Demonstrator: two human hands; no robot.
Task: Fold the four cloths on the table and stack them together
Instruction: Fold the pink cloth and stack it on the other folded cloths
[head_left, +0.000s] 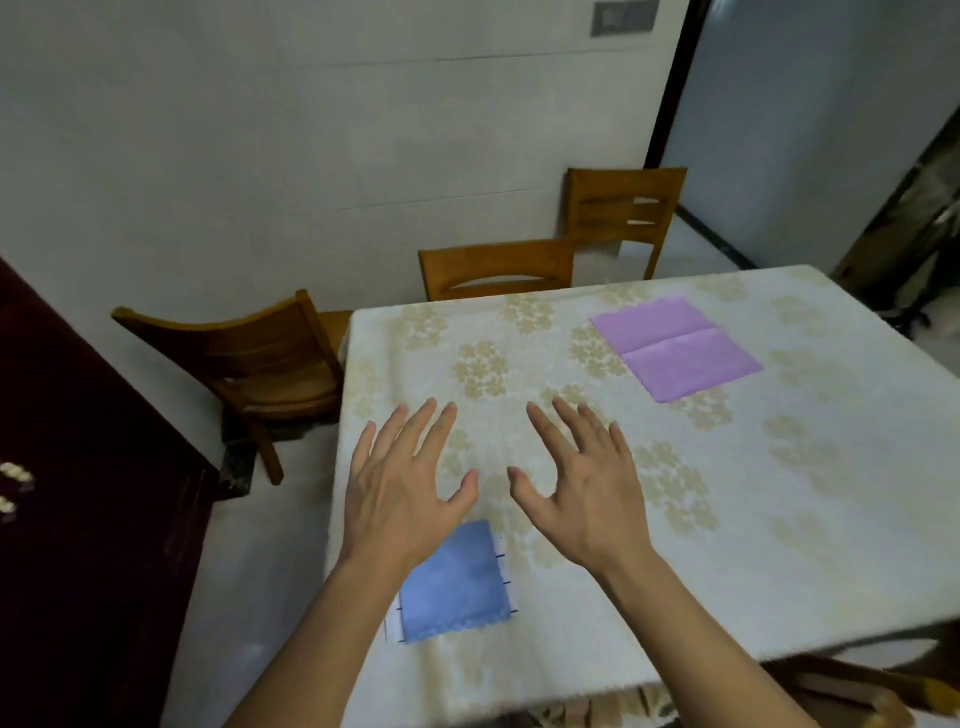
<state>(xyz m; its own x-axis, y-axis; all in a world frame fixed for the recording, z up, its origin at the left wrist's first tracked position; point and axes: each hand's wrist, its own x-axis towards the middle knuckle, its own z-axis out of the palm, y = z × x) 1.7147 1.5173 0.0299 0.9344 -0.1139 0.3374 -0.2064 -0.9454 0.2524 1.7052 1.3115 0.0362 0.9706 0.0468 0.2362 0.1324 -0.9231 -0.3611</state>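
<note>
I hold my left hand (402, 491) and my right hand (584, 486) out over the table (779, 493), fingers spread wide, holding nothing. A folded blue cloth (457, 582) lies near me, partly under my left wrist, on top of a white cloth (393, 621). A purple cloth (675, 345) lies flat, far away.

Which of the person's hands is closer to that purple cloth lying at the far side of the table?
The right hand. It hovers open over the tablecloth, with the purple cloth beyond it and to its right. The left hand is farther off, just beyond the blue cloth.
</note>
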